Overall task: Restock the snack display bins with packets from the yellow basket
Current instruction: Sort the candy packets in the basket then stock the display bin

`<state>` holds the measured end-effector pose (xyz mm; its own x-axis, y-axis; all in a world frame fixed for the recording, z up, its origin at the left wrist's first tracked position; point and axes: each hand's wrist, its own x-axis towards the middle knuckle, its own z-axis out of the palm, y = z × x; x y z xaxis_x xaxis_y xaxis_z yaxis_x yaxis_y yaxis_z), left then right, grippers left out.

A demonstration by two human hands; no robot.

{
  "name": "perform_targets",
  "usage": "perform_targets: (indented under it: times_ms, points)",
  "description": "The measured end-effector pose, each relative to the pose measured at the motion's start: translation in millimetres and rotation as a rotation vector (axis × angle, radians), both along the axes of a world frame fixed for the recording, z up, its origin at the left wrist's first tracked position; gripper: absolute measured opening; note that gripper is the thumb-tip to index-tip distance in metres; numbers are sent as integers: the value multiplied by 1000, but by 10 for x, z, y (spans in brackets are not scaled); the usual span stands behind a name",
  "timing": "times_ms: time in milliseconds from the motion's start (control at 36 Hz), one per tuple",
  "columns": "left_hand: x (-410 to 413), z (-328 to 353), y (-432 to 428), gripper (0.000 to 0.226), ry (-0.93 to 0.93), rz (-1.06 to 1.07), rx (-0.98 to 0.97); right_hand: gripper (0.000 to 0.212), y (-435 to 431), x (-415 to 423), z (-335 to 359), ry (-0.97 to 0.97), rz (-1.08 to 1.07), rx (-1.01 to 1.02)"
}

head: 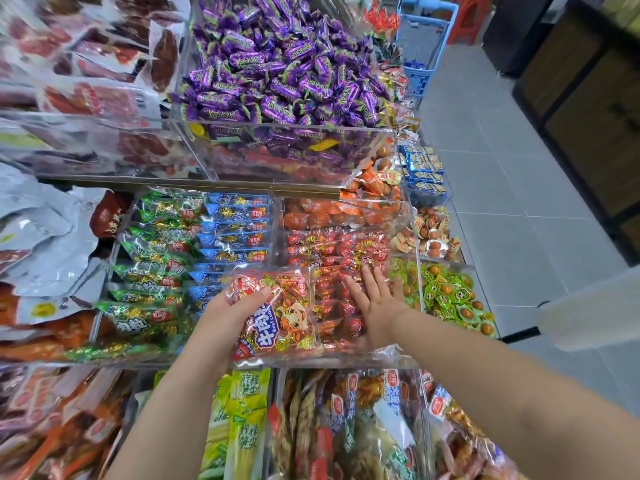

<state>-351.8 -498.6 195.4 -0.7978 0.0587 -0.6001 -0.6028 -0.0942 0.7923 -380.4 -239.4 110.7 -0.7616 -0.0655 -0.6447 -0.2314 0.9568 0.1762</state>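
My left hand grips a large clear bag of red beef-cube snacks by its left edge, holding it over the front of a clear acrylic bin. That bin holds rows of small red snack packets. My right hand lies flat with straight fingers, pressing down on the red packets at the bin's right side. The yellow basket is out of view.
Neighbouring bins hold green and blue packets on the left, purple candies above, and egg packs on the right. Lower bins hold bamboo shoot and other packets. A blue basket stands on the tiled aisle floor at right.
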Motion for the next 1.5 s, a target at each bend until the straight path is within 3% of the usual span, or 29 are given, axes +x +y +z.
perform_targets:
  times_ms: [194,306,417,500,583,667,694,750,806,861,917,972,1056,1167,1306,1389,1444,1500]
  points:
    - [19,84,-21,24,18,-22,6,128,-44,-9,123,23,57,6]
    - [17,101,-35,21,43,-7,11,127,114,46,246,170,222,90]
    - [24,103,-32,21,57,-5,8,113,158,140,308,323,251,139]
    - [35,114,-26,24,65,-7,22,113,88,167,339,263,193,141]
    - [47,138,-28,22,75,-1,53,101,-54,154,497,200,-35,-137]
    - [55,160,-36,32,107,5,52,57,-226,153,822,267,-483,-767]
    - [62,168,-36,39,116,-2,42,52,-309,187,926,235,-621,-972]
    - [78,187,-17,67,106,-18,38,59,-470,266,1071,153,-717,-1173]
    - [113,234,18,86,84,-15,44,77,-604,347,1106,113,-715,-1192]
    - [129,249,32,79,89,-12,38,92,-685,415,1099,146,-756,-1168]
    - [147,252,49,79,90,-19,26,94,-699,465,1070,163,-824,-1193]
    - [160,234,54,78,106,-66,28,92,-689,520,1044,172,-819,-1202]
    - [194,235,68,57,146,-102,62,63,-657,588,1011,252,-809,-1195]
    - [224,227,30,68,182,-125,38,31,-555,633,1028,208,-991,-1352]
    - [264,186,63,30,224,-150,68,42,-514,728,1058,240,-1439,-1631]
    - [236,160,94,34,186,-72,55,54,-618,838,1010,248,-1493,-1747]
    - [189,168,78,35,149,1,54,63,-701,924,962,269,-1432,-1684]
    - [138,162,37,24,163,-11,18,75,-703,972,893,358,-1253,-1392]
